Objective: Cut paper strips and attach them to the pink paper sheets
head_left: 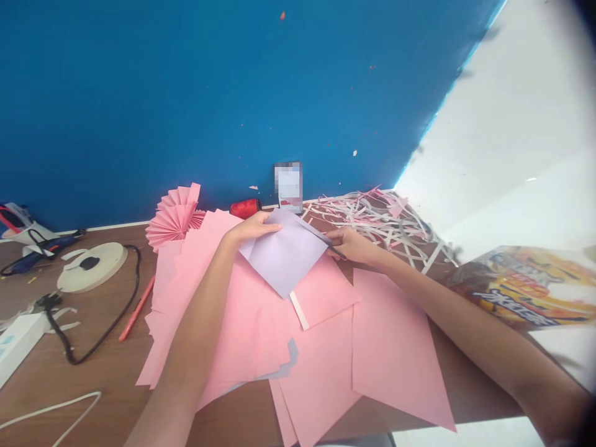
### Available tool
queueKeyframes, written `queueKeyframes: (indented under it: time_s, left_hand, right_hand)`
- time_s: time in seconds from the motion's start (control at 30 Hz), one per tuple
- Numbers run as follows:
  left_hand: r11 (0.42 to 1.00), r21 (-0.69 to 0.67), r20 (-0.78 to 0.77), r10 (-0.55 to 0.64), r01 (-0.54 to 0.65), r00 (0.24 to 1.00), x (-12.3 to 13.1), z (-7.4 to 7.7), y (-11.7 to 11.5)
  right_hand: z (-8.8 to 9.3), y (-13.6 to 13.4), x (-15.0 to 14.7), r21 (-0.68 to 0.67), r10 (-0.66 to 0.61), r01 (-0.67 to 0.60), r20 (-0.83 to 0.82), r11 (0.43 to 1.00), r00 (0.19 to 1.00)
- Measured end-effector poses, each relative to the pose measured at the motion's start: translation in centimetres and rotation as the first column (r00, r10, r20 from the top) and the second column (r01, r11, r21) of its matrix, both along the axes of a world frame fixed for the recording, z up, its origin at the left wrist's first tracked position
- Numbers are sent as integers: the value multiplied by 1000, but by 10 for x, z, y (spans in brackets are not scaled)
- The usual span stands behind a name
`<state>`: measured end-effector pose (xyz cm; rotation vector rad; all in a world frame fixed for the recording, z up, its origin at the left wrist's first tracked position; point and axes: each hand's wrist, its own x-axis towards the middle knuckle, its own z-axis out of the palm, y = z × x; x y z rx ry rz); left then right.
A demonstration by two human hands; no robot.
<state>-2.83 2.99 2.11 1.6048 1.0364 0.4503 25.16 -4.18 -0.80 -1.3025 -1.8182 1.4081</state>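
Head view: a lavender paper sheet (284,254) sits just above centre, held over a spread of pink sheets (261,335) on a wooden table (93,385). The left hand (254,228) pinches its upper corner at 11 o'clock. The right hand (354,244), at the sheet's 3 o'clock, is closed around a thin dark tool (336,251) touching its edge. The sheet looks light, floppy and easily creased, so it is best held by its corners. A pink fan (176,214) lies at 10 o'clock and cut strips (386,217) at 1 o'clock.
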Motion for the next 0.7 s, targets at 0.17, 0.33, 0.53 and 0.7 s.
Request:
queueKeyframes:
  time_s: [0.17,0.33,0.53,0.7]
  left_hand:
    - [1000,-9,18,2,-2,1000,-1,1,-1]
    - [999,-28,74,36,-34,997,3,3,-8]
    - [996,-47,117,85,-80,989,5,3,-13]
    - [995,-67,132,75,-67,988,4,2,-9]
  right_hand:
    - [-3,2,2,21,10,-10,5,1000,1000]
    - [-1,1,2,15,-1,1,-8,1000,1000]
    - [-5,3,1,37,19,-18,-29,999,999]
    - [-6,2,1,67,30,-29,-14,997,999]
